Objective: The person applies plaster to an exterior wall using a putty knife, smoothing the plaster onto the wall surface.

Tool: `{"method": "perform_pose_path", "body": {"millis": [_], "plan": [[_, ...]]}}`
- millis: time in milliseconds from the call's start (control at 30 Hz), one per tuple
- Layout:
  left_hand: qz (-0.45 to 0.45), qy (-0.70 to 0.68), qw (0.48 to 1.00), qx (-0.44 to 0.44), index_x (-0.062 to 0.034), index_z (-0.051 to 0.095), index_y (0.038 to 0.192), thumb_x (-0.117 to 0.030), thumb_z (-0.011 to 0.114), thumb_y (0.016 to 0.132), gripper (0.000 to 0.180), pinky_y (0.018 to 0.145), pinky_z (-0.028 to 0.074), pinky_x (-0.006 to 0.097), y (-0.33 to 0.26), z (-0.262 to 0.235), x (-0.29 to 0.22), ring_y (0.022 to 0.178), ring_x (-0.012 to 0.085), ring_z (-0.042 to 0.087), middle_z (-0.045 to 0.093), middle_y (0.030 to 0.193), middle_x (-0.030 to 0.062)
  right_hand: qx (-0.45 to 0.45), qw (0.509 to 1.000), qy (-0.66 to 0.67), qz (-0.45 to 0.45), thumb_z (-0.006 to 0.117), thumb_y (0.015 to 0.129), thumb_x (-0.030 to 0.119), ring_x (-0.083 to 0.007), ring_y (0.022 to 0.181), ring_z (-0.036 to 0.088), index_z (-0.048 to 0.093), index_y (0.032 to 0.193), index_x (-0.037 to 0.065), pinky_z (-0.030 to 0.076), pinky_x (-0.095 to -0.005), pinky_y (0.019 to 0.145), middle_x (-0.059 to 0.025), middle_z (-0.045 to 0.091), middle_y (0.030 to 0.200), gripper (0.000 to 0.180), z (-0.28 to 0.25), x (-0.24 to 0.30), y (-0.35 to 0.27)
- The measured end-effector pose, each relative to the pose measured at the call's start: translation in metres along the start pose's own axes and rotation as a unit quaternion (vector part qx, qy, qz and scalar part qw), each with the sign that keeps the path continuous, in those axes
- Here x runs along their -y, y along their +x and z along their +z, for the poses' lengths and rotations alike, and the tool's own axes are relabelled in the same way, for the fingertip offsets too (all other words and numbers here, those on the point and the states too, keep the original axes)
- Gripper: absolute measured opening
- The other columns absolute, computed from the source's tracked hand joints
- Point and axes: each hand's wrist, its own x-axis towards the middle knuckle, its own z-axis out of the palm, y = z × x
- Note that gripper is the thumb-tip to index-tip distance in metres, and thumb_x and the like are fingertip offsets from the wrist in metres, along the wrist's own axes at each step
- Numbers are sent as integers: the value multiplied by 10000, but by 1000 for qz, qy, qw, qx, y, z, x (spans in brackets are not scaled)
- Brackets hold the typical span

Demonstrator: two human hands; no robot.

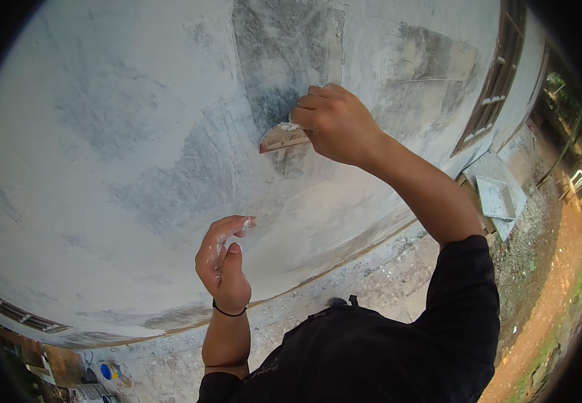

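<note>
My right hand (pixel 338 124) is raised against a pale plastered wall (pixel 103 134) and grips a putty knife (pixel 283 138), whose flat blade lies on the wall below a darker grey patch (pixel 281 60). White filler clings to the blade near my fingers. My left hand (pixel 222 263) hovers lower down, a little off the wall, holding nothing, fingers loosely curled and smeared with white filler. A black band circles its wrist.
A window with a brown frame (pixel 496 80) is set in the wall at the right. Flat grey slabs (pixel 499 195) lean near the wall's foot. Gravel and reddish dirt ground (pixel 546 295) run along the right. Small containers (pixel 106 373) stand at the lower left.
</note>
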Motion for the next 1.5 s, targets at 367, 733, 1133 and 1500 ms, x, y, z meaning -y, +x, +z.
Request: {"method": "perform_pose_path", "body": {"millis": [367, 733, 1133, 1500], "plan": [[-16, -17, 1000, -21, 57, 589, 1002, -37, 439, 787, 278, 766, 410, 314, 4, -4, 1, 922, 227, 573, 622, 993, 175, -124, 991, -27, 46, 638, 607, 42, -204, 710, 565, 624, 783, 61, 456, -319, 569, -29, 570, 735, 178, -43, 30, -14], [-17, -8, 1000, 24, 89, 572, 1023, -3, 370, 773, 334, 748, 418, 333, 2, 12, 9, 910, 261, 591, 618, 976, 193, -97, 987, -122, -44, 551, 667, 129, -184, 669, 555, 621, 865, -16, 459, -323, 610, -87, 560, 758, 255, 87, 82, -113], [7, 5, 999, 41, 80, 583, 999, -11, 377, 781, 313, 741, 423, 326, 4, 13, 7, 911, 260, 592, 617, 978, 194, 0, 999, 26, 26, 594, 649, 28, -215, 698, 546, 579, 682, 66, 419, -332, 631, -44, 549, 670, 53, 26, 22, -50], [-16, -5, 1000, 7, 67, 594, 979, -6, 403, 763, 298, 761, 421, 320, 3, 9, 5, 914, 248, 582, 619, 979, 187, -153, 985, -73, 15, 607, 608, 20, -194, 675, 558, 612, 714, 69, 430, -324, 579, -36, 568, 679, 116, -48, 10, 7]]}}
